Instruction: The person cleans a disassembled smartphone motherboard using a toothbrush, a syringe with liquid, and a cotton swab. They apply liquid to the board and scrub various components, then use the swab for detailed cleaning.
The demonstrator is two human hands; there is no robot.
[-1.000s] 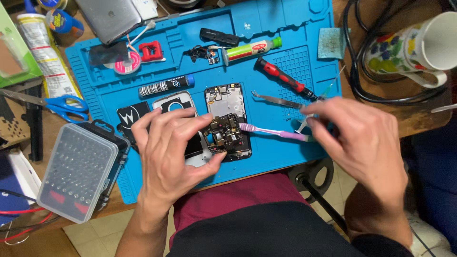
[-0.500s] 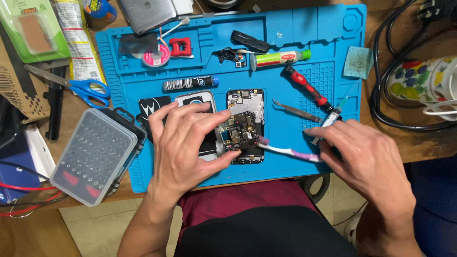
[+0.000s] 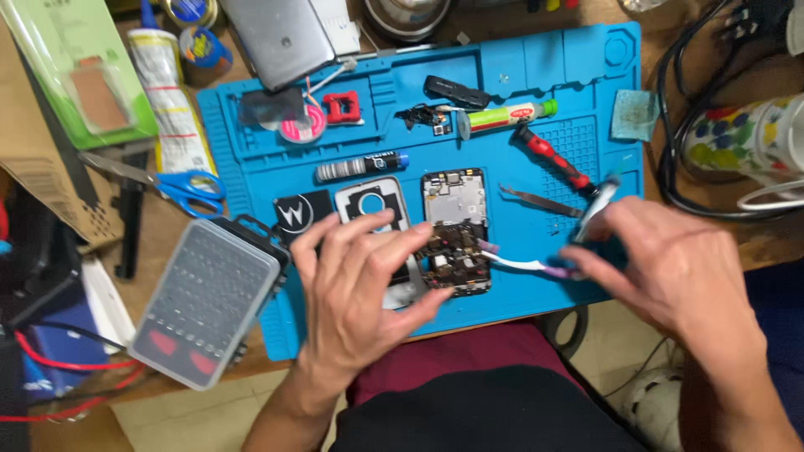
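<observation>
1. Left hand is pinching a dark, component-studded circuit board between fingertips and thumb, holding it over the lower end of an opened black phone frame lying on the blue silicone repair mat.
2. Right hand is hovering off the frame's right side, fingers closed on a small blurred syringe-like applicator and also touching the handle end of a white-and-purple toothbrush; exact grip is not readable.
3. Toothbrush head is reaching the board's right edge.
4. Grey metal tweezers are lying right of the frame; a red-handled screwdriver is sitting above them.
5. Silver phone back shell is resting just left of the frame, partly under the left hand.
6. Clear plastic screwdriver-bit case is sitting well left of the frame, overlapping the mat's edge.
7. Blue-handled scissors are lying off the mat, far left of the frame.
</observation>
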